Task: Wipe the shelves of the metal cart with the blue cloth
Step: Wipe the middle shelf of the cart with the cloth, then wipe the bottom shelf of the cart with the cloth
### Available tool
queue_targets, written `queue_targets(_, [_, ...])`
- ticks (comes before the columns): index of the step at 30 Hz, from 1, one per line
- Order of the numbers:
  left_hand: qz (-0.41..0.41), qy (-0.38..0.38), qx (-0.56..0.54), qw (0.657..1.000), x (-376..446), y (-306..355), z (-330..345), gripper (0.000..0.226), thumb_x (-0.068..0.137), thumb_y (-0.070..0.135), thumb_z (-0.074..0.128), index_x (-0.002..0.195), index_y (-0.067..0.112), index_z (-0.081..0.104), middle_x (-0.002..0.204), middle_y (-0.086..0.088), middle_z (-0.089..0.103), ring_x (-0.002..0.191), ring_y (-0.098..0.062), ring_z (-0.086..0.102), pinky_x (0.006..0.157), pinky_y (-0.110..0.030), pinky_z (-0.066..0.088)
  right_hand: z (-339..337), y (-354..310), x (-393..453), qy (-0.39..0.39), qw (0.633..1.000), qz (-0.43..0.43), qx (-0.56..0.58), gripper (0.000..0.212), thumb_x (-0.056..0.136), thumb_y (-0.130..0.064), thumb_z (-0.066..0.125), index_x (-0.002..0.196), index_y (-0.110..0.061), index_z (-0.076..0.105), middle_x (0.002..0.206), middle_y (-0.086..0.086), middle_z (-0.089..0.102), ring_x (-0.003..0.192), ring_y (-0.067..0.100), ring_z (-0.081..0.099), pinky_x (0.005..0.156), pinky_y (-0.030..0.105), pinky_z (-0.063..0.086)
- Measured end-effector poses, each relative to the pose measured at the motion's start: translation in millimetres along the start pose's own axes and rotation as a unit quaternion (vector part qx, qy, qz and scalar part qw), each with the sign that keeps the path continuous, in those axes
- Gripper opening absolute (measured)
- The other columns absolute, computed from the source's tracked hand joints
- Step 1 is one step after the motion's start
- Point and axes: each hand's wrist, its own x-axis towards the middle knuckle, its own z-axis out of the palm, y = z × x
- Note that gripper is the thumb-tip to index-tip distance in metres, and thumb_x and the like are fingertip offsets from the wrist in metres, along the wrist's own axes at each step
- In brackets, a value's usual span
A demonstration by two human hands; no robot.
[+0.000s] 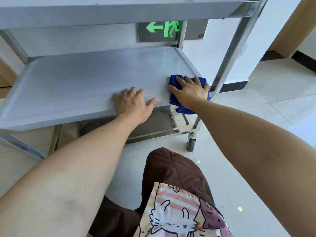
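Palms flat: R hand on blue cloth (L hand bare shelf).

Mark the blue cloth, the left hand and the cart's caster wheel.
blue cloth [174, 81]: head view, bare upper-left corner beyond the fingers.
left hand [132, 104]: head view, back of the hand, flat on the middle shelf.
caster wheel [191, 144]: head view, grey tyre at the cart's front right.

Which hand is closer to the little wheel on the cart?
The right hand. It presses the blue cloth at the shelf's right end, above the wheel. The left hand rests flat on the shelf's front edge, farther left.
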Motion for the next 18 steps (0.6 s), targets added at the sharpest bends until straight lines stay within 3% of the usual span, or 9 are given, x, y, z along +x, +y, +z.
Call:
queue_targets(6, [-0.002,-0.002,-0.011,1.000,-1.9,-1.3,5.8,0.074,0.088,0.076,0.018,0.122,0.023,0.057,0.139,-0.004,0.052,0.131,-0.029,0.041,0.109,-0.061,0.025,5.2,18.3,-11.9,0.145,0.984,0.036,0.099,0.036,0.101,-0.033,0.036,0.130,-0.024,0.057,0.133,-0.003,0.061,0.134,0.023,0.036,0.110,0.052,0.021])
queue_targets(10, [0.001,-0.008,-0.020,1.000,1.0,-0.7,6.4,0.077,0.087,0.077,0.016,0.125,0.024,0.055,0.143,-0.005,0.049,0.134,-0.029,0.037,0.111,-0.062,0.021,9.5,22.8,-26.3,0.198,0.973,0.033,0.114,0.030,0.105,-0.023,0.038,0.125,-0.016,0.059,0.120,0.001,0.066,0.129,0.026,0.039,0.108,0.051,0.022])
queue_targets(18, [-0.014,-0.019,-0.022,0.999,-0.3,-0.3,8.4,0.080,0.087,0.078,0.015,0.133,0.024,0.052,0.152,-0.007,0.041,0.142,-0.031,0.029,0.113,-0.060,0.018,35.5,1.3,-83.7,0.206,0.962,0.019,0.178,0.039,0.100,-0.012,0.049,0.138,-0.016,0.057,0.136,0.008,0.058,0.120,0.039,0.045,0.098,0.048,0.038])
